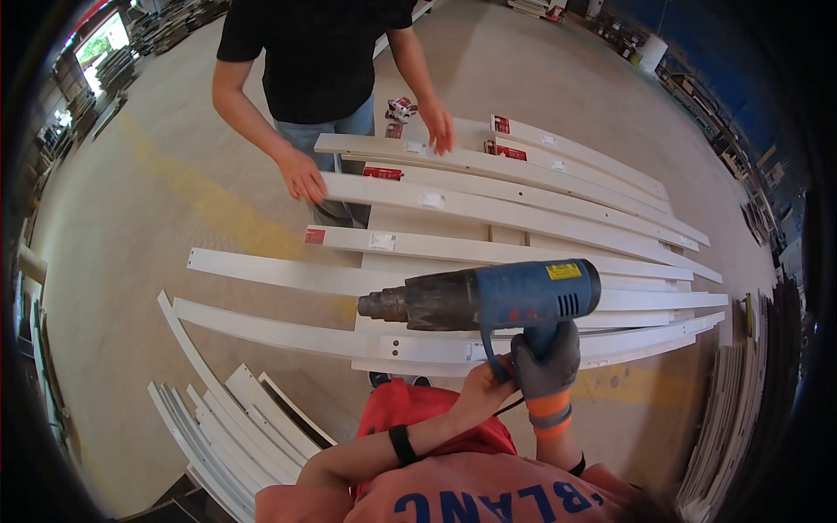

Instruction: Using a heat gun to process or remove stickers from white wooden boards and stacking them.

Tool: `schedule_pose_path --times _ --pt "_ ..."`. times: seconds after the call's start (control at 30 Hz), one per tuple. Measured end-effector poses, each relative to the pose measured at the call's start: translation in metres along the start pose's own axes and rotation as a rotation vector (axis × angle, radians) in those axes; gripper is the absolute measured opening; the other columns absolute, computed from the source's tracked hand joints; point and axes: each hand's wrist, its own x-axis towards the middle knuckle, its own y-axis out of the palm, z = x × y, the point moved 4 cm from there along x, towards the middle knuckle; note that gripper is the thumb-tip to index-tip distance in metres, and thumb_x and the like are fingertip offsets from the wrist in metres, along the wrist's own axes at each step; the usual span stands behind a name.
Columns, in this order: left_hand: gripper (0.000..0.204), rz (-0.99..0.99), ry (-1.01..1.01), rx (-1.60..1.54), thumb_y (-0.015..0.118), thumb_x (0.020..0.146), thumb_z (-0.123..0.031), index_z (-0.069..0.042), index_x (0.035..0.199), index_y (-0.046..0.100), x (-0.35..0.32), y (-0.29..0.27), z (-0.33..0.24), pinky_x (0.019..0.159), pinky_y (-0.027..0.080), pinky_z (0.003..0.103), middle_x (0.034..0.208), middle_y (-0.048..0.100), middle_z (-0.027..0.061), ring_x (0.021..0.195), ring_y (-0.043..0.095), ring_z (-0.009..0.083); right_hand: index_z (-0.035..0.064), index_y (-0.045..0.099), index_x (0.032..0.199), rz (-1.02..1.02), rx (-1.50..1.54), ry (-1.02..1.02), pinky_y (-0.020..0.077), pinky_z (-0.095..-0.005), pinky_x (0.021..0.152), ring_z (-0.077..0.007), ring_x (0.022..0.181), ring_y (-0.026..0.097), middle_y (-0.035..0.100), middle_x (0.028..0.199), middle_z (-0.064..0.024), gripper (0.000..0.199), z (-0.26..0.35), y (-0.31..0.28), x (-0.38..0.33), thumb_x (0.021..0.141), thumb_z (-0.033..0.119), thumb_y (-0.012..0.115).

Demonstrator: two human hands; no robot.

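Note:
A blue and black heat gun (532,292) is held up in front of me, lying level, with its dark stepped nozzle pointing left. My right hand (547,356), in a grey glove with an orange cuff, is closed around its handle. My left hand (485,389), bare, presses against the glove at the handle's lower end. Its fingers are curled and partly hidden, so I cannot tell what they hold; a thin black cord runs just below them. Beneath the heat gun, long white slats (279,327) lie side by side, several with red and white labels.
Across the slats stands a person in a black shirt (318,65), one hand at a slat's end and the other above another slat. More white slats (231,427) are stacked at lower left. Long boards (724,427) lie at right. A red and white tool (400,109) sits at the far end.

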Motion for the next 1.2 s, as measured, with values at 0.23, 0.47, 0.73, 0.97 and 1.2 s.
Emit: schedule_pose_path --times 0.23,0.47,0.73,0.97,1.2 --pt "0.013 -0.06 -0.022 -0.183 0.062 0.087 0.006 -0.002 0.094 0.054 0.006 -0.006 -0.009 0.085 0.051 0.028 0.091 0.062 0.0027 0.093 0.062 0.0125 0.0009 0.054 0.106 0.084 0.038 0.072 0.0483 -0.0468 0.073 -0.0422 0.084 0.059 0.061 0.092 -0.0208 0.048 0.004 0.013 0.012 0.067 0.02 0.074" --pt "0.013 -0.042 -0.151 0.173 0.066 0.086 0.002 0.0 0.096 0.059 -0.008 -0.02 -0.015 0.074 0.051 0.025 0.088 0.065 0.0036 0.083 0.062 0.0103 0.0029 0.052 0.108 0.105 -0.037 0.081 0.0482 -0.0469 0.072 -0.0403 0.085 0.059 0.059 0.095 -0.0194 0.054 0.004 0.023 -0.001 0.068 0.03 0.078" --pt "0.012 0.162 -0.028 0.226 0.068 0.086 -0.004 0.002 0.094 0.061 -0.01 0.009 -0.034 0.07 0.05 0.025 0.087 0.065 0.0066 0.08 0.061 0.0104 0.0033 0.054 0.104 -0.052 -0.032 0.014 0.049 -0.0453 0.068 -0.0397 0.08 0.06 0.06 0.09 -0.018 0.052 -0.01 -0.015 -0.013 0.065 0.026 0.08" --pt "0.01 0.097 -0.115 0.234 0.065 0.089 -0.005 0.002 0.096 0.063 -0.023 0.012 -0.02 0.071 0.048 0.025 0.089 0.066 0.0061 0.08 0.06 0.0116 0.0048 0.056 0.101 0.022 -0.059 -0.122 0.0494 -0.0436 0.065 -0.0369 0.078 0.06 0.059 0.089 -0.0139 0.049 -0.006 -0.015 -0.019 0.062 0.024 0.078" --pt "0.013 -0.19 0.007 0.139 0.061 0.085 0.002 0.001 0.097 0.064 -0.032 -0.006 -0.028 0.069 0.047 0.026 0.089 0.067 0.0046 0.079 0.059 0.0104 0.0059 0.057 0.1 0.137 -0.025 -0.331 0.0486 -0.0436 0.064 -0.0358 0.077 0.059 0.059 0.086 -0.0127 0.049 0.032 0.01 -0.003 0.061 0.026 0.079"
